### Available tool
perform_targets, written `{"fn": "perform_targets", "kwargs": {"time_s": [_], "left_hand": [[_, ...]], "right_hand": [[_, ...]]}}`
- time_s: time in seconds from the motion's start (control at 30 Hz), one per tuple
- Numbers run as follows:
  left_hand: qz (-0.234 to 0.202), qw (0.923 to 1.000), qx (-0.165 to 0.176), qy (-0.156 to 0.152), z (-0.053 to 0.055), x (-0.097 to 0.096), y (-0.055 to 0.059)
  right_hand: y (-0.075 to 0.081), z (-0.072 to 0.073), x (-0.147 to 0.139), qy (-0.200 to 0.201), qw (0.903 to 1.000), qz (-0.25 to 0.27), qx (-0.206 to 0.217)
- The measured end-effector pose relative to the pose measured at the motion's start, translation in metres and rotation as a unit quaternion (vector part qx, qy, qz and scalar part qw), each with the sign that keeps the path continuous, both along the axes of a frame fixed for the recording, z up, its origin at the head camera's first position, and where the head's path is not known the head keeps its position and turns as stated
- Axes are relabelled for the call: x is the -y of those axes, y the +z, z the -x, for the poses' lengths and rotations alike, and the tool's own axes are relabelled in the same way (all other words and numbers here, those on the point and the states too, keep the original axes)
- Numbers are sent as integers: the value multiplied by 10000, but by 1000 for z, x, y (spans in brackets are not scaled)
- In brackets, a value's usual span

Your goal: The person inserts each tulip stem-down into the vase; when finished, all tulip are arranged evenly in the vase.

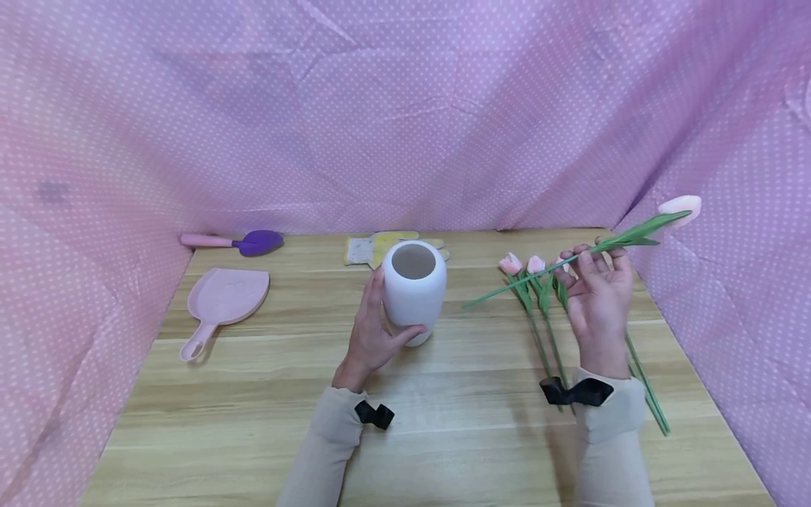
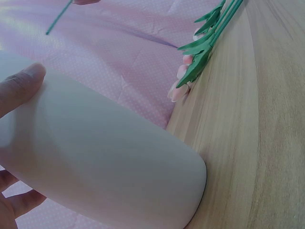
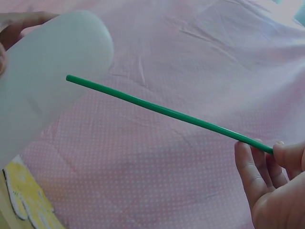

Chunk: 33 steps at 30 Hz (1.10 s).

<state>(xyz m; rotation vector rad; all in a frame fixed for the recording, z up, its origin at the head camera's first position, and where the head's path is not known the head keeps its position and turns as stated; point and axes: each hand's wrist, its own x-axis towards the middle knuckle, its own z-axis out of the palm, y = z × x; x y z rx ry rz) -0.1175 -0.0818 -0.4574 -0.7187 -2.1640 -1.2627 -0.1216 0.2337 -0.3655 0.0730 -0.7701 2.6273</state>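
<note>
A white vase (image 1: 415, 299) stands on the wooden table with its round mouth facing up. My left hand (image 1: 372, 336) holds it from the left side, thumb across the front and fingers around the far side. In the left wrist view the base of the vase (image 2: 119, 148) meets the tabletop. To the right, my right hand (image 1: 598, 303) pinches a pale pink artificial tulip (image 1: 633, 234) by its green stem, above the table. The bloom points up and right; the bare stem end (image 3: 95, 87) slants down toward the vase, apart from it.
Several more pink tulips (image 1: 546, 303) lie on the table (image 1: 456, 422) beneath and beside my right hand. Behind the vase lies a yellow and white glove (image 1: 361, 250). A purple trowel (image 1: 260, 243) and a pink dustpan-like scoop (image 1: 228, 296) lie at the left. Pink dotted cloth (image 1: 405, 127) surrounds the table.
</note>
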Motion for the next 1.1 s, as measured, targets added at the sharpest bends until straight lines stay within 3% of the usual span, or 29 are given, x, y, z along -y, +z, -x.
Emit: {"fn": "perform_targets", "kwargs": {"time_s": [0.37, 0.57, 1.1], "left_hand": [[38, 9999, -106, 5, 2, 0, -1], [4, 10000, -79, 45, 1, 0, -1], [65, 9999, 56, 72, 0, 1, 0]], "right_hand": [[29, 1, 3, -193, 9981, 212, -538], [41, 3, 9, -92, 9973, 295, -671], [54, 18, 38, -96, 9973, 66, -729]]}}
